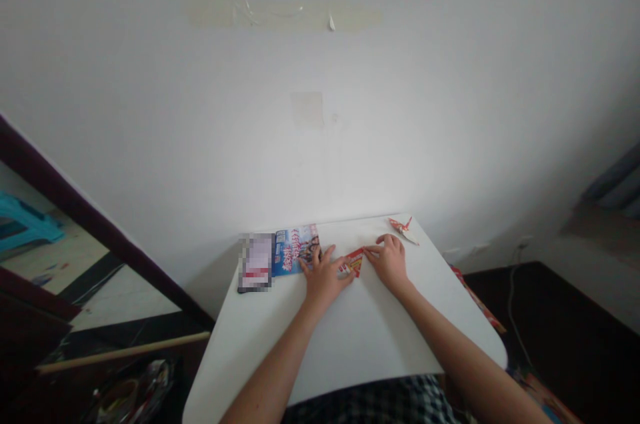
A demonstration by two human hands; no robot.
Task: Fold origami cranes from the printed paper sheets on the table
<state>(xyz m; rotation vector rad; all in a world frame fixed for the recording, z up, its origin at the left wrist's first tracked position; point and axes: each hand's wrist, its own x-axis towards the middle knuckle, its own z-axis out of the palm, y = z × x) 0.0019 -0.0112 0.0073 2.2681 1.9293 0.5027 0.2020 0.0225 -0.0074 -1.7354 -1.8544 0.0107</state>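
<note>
A red and white piece of folded paper (356, 260) lies on the white table (370, 337) between my hands. My left hand (325, 272) rests on it with its fingers spread, covering its left part. The fingers of my right hand (389, 261) are pinched together at the paper's upper right corner. Beyond my left fingertips lies a blue printed leaflet (290, 252), partly hidden by that hand. Behind my right hand, near the table's far right corner, sits a red and white folded paper bird (401, 229).
A phone (257, 263), its screen blurred out, lies at the table's left edge. The far table edge meets a white wall (320, 164). On the floor at left are a wooden stick (125, 352) and a black bag (135, 391); a blue stool (27, 221) shows beyond the doorway.
</note>
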